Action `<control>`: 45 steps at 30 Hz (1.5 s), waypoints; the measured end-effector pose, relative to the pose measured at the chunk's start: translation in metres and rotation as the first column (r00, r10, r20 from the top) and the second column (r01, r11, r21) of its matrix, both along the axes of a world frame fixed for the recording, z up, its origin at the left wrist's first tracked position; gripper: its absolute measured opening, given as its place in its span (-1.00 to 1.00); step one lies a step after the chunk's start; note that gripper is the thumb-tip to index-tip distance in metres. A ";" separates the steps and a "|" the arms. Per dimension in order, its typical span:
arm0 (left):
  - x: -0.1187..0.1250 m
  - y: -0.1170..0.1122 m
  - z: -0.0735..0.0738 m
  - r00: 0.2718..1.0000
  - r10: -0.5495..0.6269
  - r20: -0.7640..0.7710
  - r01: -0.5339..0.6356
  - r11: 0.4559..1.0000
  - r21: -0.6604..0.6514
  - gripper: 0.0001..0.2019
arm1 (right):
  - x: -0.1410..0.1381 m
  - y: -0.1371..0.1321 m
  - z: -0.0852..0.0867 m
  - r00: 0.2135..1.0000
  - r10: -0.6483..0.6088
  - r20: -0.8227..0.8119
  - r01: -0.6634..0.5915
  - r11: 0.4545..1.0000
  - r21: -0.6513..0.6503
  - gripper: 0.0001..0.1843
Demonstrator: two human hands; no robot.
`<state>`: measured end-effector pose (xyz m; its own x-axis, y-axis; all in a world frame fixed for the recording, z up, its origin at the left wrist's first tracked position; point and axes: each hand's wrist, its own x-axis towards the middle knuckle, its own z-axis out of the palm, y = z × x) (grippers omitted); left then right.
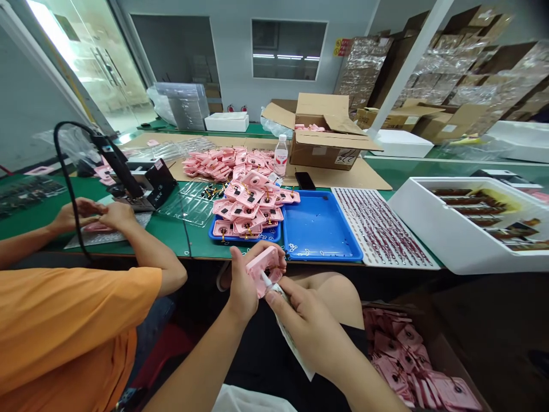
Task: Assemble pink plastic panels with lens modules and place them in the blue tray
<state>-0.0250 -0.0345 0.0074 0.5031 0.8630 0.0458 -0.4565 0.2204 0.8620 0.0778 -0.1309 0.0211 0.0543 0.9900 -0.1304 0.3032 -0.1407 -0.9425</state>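
Observation:
My left hand [245, 289] is closed around a pink plastic housing [256, 268], its hollow inside turned up toward me. Dark parts show inside the housing, though too small to name. In my right hand [306, 317] is a white glue tube [295, 350], gripped between thumb and fingers. Its narrow nozzle [266, 278] points into the housing and seems to touch its inside. Just beyond my hands, more pink housings [244, 209] are heaped on a blue tray [274, 234] at the table edge.
A second blue tray [321, 223] holds small white rings. Beside it lie a sheet of red wired parts [381, 229] and a white foam box [412, 200]. A co-worker in an orange shirt [77, 320] works at left. Below right, a carton holds pink housings [403, 355].

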 end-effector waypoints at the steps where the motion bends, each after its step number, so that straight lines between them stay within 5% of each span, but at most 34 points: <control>1: 0.001 0.000 0.000 1.000 -0.003 0.004 0.003 1.000 -0.010 -0.14 | 0.001 0.000 -0.001 1.000 0.003 -0.002 -0.003 1.000 -0.004 -0.74; 10: 0.013 0.008 -0.004 0.999 -0.024 -0.024 0.023 0.999 -0.028 -0.13 | 0.012 0.007 -0.005 1.000 -0.023 0.018 0.024 0.999 -0.031 -0.71; 19: 0.040 0.019 -0.004 0.999 -0.041 0.029 0.046 0.972 -0.231 -0.18 | 0.032 0.014 -0.012 0.995 -0.088 -0.054 0.089 0.996 0.021 -0.75; 23: 0.055 0.026 -0.003 0.997 -0.008 0.082 0.042 0.905 -0.424 -0.23 | 0.045 0.019 -0.021 0.947 -0.196 -0.253 0.187 0.981 -0.061 -0.63; 26: 0.065 0.033 -0.004 0.997 0.052 0.053 -0.012 0.817 -0.577 -0.25 | 0.074 0.031 -0.027 0.931 -0.360 -0.060 0.358 0.933 -0.031 -0.60; 32: 0.085 0.051 -0.001 0.998 0.063 -0.013 -0.054 0.719 -0.693 -0.33 | 0.193 0.109 -0.035 0.729 -0.565 0.385 0.576 0.812 0.101 -0.73; 36: 0.100 0.067 -0.003 0.997 0.055 -0.056 -0.078 0.678 -0.731 -0.36 | 0.255 0.187 -0.044 0.599 -0.534 0.596 0.625 0.778 0.069 -0.76; 41: 0.113 0.088 -0.011 0.994 0.070 -0.080 -0.107 0.681 -0.724 -0.38 | 0.273 0.257 -0.060 0.538 -0.437 0.721 0.628 0.778 0.003 -0.66; 45: 0.116 0.098 -0.011 0.995 0.077 -0.059 -0.096 0.709 -0.698 -0.38 | 0.267 0.269 -0.061 0.537 -0.416 0.734 0.617 0.787 -0.007 -0.68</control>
<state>0.0912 0.0636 -0.0040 0.4171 0.6831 -0.5994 -0.4859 0.7250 0.4881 0.3445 0.1383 -0.0397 0.7151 0.6968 -0.0552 0.6176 -0.6669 -0.4169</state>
